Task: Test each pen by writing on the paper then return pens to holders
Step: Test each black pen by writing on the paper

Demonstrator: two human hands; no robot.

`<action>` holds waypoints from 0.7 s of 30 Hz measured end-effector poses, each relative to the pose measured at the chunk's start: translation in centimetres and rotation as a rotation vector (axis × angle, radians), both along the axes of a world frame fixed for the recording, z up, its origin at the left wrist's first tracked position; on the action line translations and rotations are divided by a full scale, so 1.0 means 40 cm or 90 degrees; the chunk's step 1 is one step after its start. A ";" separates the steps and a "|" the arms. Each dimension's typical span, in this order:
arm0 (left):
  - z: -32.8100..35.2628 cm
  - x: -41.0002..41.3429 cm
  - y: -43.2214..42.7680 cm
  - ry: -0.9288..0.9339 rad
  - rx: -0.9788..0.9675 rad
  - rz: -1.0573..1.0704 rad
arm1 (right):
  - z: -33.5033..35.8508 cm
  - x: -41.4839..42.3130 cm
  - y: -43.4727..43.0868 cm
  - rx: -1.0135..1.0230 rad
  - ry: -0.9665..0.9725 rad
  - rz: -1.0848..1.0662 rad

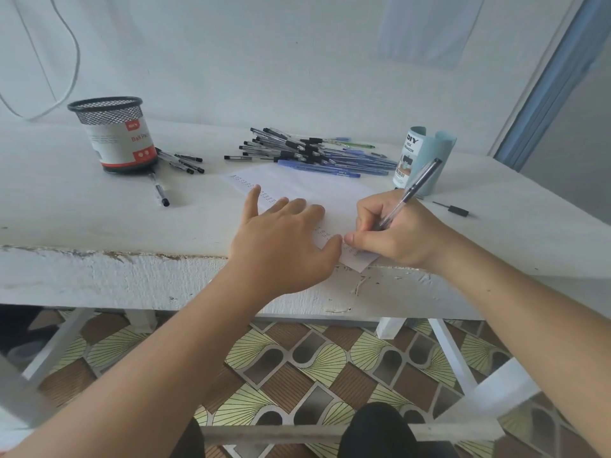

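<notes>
Head-worn view, downward over table (99, 226)

White worktop (99, 226), paint chipped along its front edge; plain white wall (264, 61) behind; white cable (78, 57) hanging down the wall at far left; blue frame (545, 94) at right; brown and yellow-green patterned floor (297, 365) below, crossed by white legs (453, 352); dark-clad knees (373, 428) at bottom.

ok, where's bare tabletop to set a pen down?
Free: front-left table, between the lone pen and the left hand; also the right edge past the black cap. Crowded: pen pile behind the paper, and loose pens beside the mesh holder.
</notes>
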State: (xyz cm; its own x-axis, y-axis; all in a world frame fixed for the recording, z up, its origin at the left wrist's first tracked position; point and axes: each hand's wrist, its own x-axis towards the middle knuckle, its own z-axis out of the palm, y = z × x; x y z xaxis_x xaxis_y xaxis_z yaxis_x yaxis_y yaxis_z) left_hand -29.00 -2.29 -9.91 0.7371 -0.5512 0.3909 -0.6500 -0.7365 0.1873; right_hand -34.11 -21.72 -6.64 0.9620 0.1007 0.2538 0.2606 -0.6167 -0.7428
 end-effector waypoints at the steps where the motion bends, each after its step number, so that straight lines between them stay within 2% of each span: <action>1: 0.001 0.000 0.001 0.002 -0.001 0.000 | -0.001 0.001 -0.001 0.002 0.000 0.004; 15: 0.000 0.002 0.002 0.009 0.003 -0.005 | -0.001 0.003 -0.001 0.022 0.009 -0.035; 19: 0.008 -0.003 0.005 0.034 -0.006 -0.011 | 0.012 -0.016 -0.010 0.354 0.079 -0.044; 21: 0.026 0.003 0.015 0.092 -0.040 -0.044 | 0.027 -0.021 -0.012 0.467 0.106 -0.029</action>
State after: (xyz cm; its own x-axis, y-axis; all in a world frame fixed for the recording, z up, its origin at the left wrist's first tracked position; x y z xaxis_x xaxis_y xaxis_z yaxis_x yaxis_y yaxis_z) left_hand -28.87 -1.67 -8.87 0.7493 -0.5803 0.3190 -0.6617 -0.6748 0.3269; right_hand -34.95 -22.19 -5.57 0.9928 -0.0788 0.0906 0.0943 0.0444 -0.9946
